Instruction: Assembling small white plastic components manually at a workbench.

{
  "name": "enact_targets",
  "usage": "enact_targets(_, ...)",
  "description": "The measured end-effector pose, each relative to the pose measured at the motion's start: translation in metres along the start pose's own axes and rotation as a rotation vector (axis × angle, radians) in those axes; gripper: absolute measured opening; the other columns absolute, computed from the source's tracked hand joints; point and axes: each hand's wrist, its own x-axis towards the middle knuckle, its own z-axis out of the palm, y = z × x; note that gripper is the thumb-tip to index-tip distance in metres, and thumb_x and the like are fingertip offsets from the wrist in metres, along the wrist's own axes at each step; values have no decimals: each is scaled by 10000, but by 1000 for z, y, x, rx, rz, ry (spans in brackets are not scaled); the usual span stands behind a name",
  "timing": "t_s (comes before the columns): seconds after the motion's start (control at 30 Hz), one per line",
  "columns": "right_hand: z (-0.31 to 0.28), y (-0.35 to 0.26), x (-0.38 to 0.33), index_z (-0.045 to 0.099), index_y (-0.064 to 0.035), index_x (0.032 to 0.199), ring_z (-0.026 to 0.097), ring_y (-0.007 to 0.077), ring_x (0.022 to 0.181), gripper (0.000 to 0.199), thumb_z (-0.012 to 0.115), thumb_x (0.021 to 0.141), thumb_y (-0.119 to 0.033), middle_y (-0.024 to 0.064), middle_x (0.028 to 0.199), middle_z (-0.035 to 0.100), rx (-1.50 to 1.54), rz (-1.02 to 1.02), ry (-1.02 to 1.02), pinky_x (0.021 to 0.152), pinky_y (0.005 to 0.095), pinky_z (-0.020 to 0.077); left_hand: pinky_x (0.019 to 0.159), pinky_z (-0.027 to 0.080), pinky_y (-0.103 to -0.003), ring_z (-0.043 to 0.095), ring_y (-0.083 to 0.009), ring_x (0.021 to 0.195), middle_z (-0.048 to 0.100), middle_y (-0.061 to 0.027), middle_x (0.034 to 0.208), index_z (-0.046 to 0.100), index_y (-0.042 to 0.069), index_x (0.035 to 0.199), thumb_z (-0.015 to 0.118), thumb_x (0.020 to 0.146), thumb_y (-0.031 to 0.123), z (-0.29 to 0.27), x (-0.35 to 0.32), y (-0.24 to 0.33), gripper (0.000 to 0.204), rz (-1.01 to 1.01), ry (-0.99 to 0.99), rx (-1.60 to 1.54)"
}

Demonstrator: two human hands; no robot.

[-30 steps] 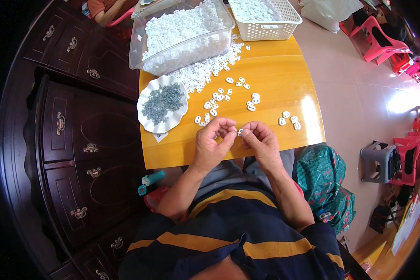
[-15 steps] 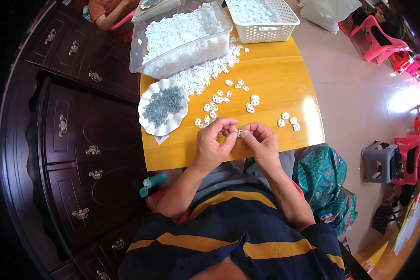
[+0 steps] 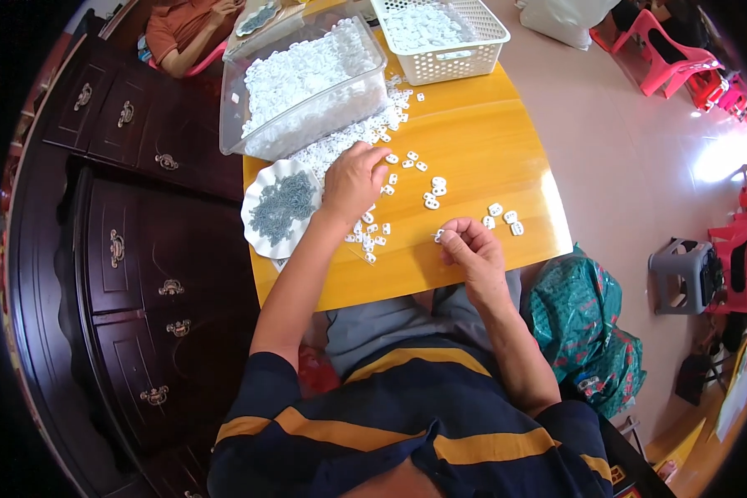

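Observation:
My right hand (image 3: 475, 256) pinches a small white plastic piece (image 3: 439, 236) between thumb and fingertips, just above the near part of the table. My left hand (image 3: 353, 183) is stretched forward over loose white pieces, with thumb and forefinger apart. Its fingertips are beside a white two-holed piece (image 3: 392, 158); whether they touch it I cannot tell. More white pieces (image 3: 369, 236) are scattered below that hand. A small cluster (image 3: 435, 191) sits mid-table, another group (image 3: 506, 218) to the right. Left of my left forearm is a scalloped white plate (image 3: 260, 240) holding small dark grey parts.
A clear plastic bin (image 3: 315, 116) heaped with white pieces stands at the far left of the wooden table (image 3: 473, 124), beside a white perforated basket (image 3: 448, 65). Another person (image 3: 183, 37) sits beyond. A green bag (image 3: 577, 311) and grey stool (image 3: 681, 278) stand on the right.
My left hand has left my right hand and moved forward to the scattered pieces. My right hand keeps its pinch and has shifted slightly right. The view has turned a little.

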Motion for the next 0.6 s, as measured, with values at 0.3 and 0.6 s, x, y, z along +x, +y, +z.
enact_targets(0.3, -4, -3, 1, 660, -61, 1046, 591, 54, 750, 82, 683, 999, -124, -33, 893, 658, 14, 22, 34, 697, 208, 470, 780, 557, -400, 691, -301, 896, 709, -79, 953, 746, 83, 1039, 709, 913, 128, 13, 22, -7, 139, 121, -77, 74)
enact_targets(0.6, -4, -12, 10, 642, -78, 1077, 631, 93, 776, 92, 657, 1021, -149, 1, 922, 669, 316, 56, 160, 706, 228, 517, 678, 565, -421, 707, -333, 807, 709, -148, 890, 725, 62, 1094, 689, 909, 86, -26, -50, 93, 190, 388, -128, -352)
